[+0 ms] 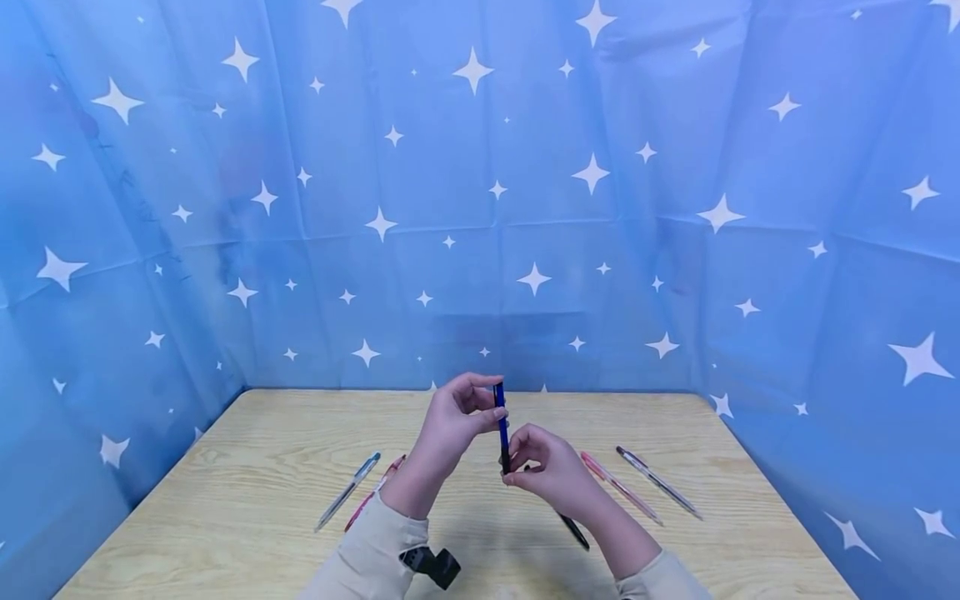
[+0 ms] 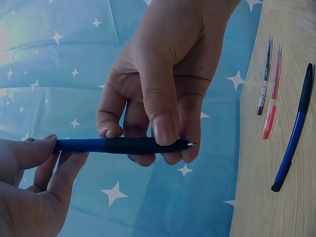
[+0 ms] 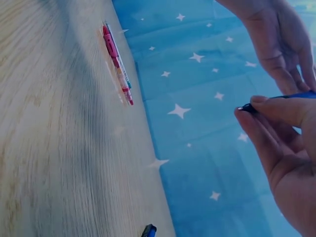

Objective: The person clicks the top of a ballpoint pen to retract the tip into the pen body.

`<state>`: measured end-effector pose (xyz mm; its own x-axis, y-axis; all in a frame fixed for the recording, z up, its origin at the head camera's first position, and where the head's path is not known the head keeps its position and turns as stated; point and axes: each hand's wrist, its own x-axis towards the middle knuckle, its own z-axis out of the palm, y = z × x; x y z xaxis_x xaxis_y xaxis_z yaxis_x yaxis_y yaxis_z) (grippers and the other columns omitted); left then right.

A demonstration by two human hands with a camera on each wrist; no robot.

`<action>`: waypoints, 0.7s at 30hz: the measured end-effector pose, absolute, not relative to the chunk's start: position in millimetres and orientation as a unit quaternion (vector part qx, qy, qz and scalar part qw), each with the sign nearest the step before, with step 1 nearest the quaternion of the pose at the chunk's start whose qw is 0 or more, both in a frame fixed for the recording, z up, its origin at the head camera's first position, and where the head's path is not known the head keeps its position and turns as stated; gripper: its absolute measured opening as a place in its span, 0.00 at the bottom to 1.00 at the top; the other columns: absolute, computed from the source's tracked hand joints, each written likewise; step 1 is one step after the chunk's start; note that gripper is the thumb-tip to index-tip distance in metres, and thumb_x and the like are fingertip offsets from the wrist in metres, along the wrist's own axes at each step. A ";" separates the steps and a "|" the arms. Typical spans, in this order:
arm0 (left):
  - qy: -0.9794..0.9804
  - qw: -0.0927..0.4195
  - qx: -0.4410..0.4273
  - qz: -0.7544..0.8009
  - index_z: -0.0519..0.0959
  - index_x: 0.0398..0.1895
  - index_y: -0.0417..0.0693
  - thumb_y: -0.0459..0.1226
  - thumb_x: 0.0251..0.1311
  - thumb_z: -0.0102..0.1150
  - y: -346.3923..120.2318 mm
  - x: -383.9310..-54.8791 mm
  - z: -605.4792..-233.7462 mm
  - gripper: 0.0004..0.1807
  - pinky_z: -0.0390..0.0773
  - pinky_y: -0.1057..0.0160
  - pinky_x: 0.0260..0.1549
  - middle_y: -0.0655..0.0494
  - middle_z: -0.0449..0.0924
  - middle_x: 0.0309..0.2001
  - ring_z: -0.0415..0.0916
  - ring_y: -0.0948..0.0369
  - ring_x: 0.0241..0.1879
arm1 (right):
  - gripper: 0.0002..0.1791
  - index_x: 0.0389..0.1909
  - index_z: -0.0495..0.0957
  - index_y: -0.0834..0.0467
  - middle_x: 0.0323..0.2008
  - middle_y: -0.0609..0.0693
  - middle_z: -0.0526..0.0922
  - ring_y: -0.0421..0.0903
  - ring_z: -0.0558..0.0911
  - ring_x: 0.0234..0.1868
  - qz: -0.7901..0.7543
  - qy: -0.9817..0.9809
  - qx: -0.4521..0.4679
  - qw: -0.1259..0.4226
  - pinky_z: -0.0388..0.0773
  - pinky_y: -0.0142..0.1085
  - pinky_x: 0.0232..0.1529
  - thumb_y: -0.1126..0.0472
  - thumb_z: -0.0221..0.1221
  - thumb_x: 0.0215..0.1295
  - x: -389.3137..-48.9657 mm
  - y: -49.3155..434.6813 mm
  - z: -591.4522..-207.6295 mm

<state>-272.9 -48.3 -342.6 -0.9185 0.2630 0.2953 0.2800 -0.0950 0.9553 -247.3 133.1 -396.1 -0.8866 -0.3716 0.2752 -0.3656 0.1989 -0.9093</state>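
On the left of the wooden table (image 1: 217,492) lie a teal-ended pen (image 1: 348,492) and, beside it, a red pen (image 1: 372,497), partly covered by the left forearm. A black device (image 1: 442,568) sits at the left cuff. The left hand (image 1: 467,408), raised highest, bends at the wrist and pinches the upper end of a blue pen (image 1: 503,432) — held nearly upright above the table. The right hand (image 1: 551,467), lower, pinches its black end between thumb and finger; fingertips hide bits of both ends. Beneath the right hand and forearm a second blue pen (image 2: 296,131) is mostly blocked from above — the left-wrist view shows it whole. Farther right rest a pink pen (image 1: 621,489) and a dark-ended pen (image 1: 660,483), whose printing I can't read.
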 end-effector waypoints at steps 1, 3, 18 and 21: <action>-0.673 0.005 -0.202 -0.712 0.79 0.55 0.42 0.23 0.59 0.62 -48.1 -272.7 -342.6 0.20 0.82 0.56 0.42 0.46 0.78 0.37 0.81 0.53 0.40 | 0.14 0.38 0.73 0.62 0.36 0.56 0.81 0.51 0.83 0.38 -0.587 0.774 -0.239 0.004 0.81 0.38 0.39 0.73 0.67 0.56 -247.3 133.5 -396.1; -0.670 0.004 -0.202 -0.714 0.79 0.55 0.42 0.23 0.59 0.62 -47.8 -272.3 -342.5 0.20 0.82 0.55 0.42 0.46 0.79 0.37 0.81 0.54 0.40 | 0.14 0.39 0.73 0.62 0.36 0.56 0.81 0.51 0.83 0.38 -0.590 0.771 -0.239 0.009 0.81 0.38 0.39 0.73 0.67 0.56 -247.1 134.2 -396.1; -0.654 0.020 -0.197 -0.730 0.77 0.60 0.48 0.22 0.59 0.61 -36.7 -272.7 -341.6 0.26 0.83 0.54 0.40 0.47 0.76 0.35 0.80 0.54 0.38 | 0.14 0.42 0.72 0.62 0.35 0.56 0.81 0.50 0.83 0.38 -0.572 0.776 -0.263 0.028 0.81 0.39 0.42 0.71 0.66 0.59 -245.9 147.4 -387.9; -0.655 0.016 -0.194 -0.730 0.77 0.60 0.50 0.23 0.59 0.62 -32.2 -273.3 -342.2 0.26 0.83 0.54 0.40 0.48 0.75 0.36 0.80 0.54 0.38 | 0.14 0.42 0.72 0.61 0.36 0.55 0.81 0.48 0.83 0.38 -0.556 0.786 -0.270 0.018 0.82 0.39 0.41 0.71 0.66 0.59 -245.1 153.6 -387.4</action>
<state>-273.3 -32.2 -342.2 -0.9239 0.2310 0.3050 0.2781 -0.1418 0.9500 -245.1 153.6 -387.4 -0.8539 -0.4436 0.2723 -0.4041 0.2352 -0.8840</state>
